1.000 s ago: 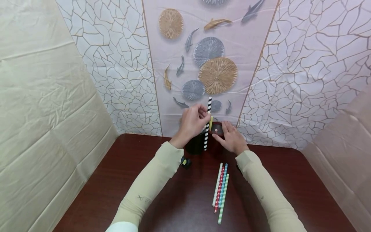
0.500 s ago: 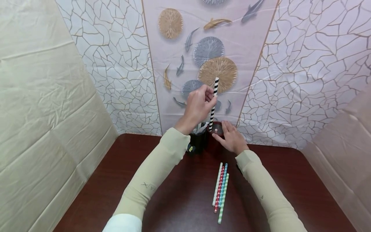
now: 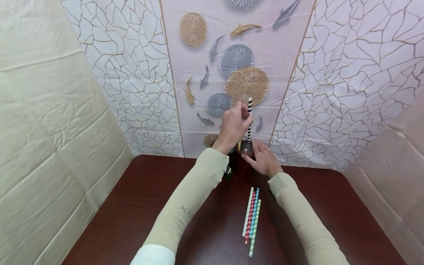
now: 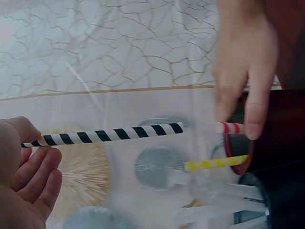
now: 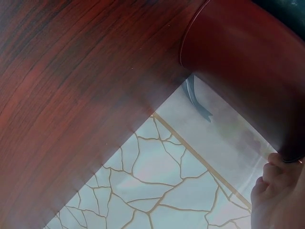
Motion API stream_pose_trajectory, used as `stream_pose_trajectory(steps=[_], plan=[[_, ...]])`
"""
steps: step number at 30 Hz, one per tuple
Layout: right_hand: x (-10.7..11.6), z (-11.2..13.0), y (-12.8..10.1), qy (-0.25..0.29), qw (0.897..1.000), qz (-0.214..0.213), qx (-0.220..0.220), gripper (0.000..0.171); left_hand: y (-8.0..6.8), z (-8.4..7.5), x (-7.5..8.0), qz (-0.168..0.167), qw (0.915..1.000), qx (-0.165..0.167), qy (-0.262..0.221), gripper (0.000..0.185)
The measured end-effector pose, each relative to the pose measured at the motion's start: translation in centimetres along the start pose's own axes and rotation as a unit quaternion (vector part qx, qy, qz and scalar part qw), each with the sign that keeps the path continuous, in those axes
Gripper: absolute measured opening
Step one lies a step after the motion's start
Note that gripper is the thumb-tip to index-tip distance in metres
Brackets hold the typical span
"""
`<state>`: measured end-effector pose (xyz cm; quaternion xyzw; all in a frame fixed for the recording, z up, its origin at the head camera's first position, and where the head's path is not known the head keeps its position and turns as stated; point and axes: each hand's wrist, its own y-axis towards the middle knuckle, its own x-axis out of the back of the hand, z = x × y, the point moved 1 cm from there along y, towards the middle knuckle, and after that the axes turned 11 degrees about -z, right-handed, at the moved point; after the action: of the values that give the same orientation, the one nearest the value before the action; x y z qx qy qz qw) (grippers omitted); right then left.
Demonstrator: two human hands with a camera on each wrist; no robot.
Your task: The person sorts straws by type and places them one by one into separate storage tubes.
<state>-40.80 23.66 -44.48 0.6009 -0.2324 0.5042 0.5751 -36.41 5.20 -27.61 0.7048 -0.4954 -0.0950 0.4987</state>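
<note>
Your left hand [image 3: 233,127] has carried the black-and-white striped straw [image 3: 250,118] up out of the black cup [image 3: 230,170] and across to the right within the last second; it now pinches the straw near its top, upright, with the lower end hanging just above the mouth of the dark red cup [image 3: 246,148]. In the left wrist view the straw's free end [image 4: 174,128] sits apart from the rim, so it is not in yet. Your right hand [image 3: 264,159] has not shifted: its fingers curl around the dark red cup and steady it on the table [image 3: 132,213]. A yellow straw [image 4: 215,163] and a red-and-white one [image 4: 229,127] already poke from that cup (probably 2, though the rim hides what else is inside). 4 more straws [image 3: 251,218] lie side by side on the table, near your right forearm.
</note>
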Motion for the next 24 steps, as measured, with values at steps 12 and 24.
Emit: stream_pose_trajectory(steps=[12,24], plan=[[-0.5,0.1,-0.1,-0.001,1.000,-0.005,0.014,0.092,-1.9,2.5,-2.5,0.049,0.9959,0.028,0.071,0.016],[-0.2,-0.2,0.0,-0.009,1.000,0.016,0.002,0.097,-2.3,2.3,-1.6,0.095,0.9926,0.021,0.073,0.037]])
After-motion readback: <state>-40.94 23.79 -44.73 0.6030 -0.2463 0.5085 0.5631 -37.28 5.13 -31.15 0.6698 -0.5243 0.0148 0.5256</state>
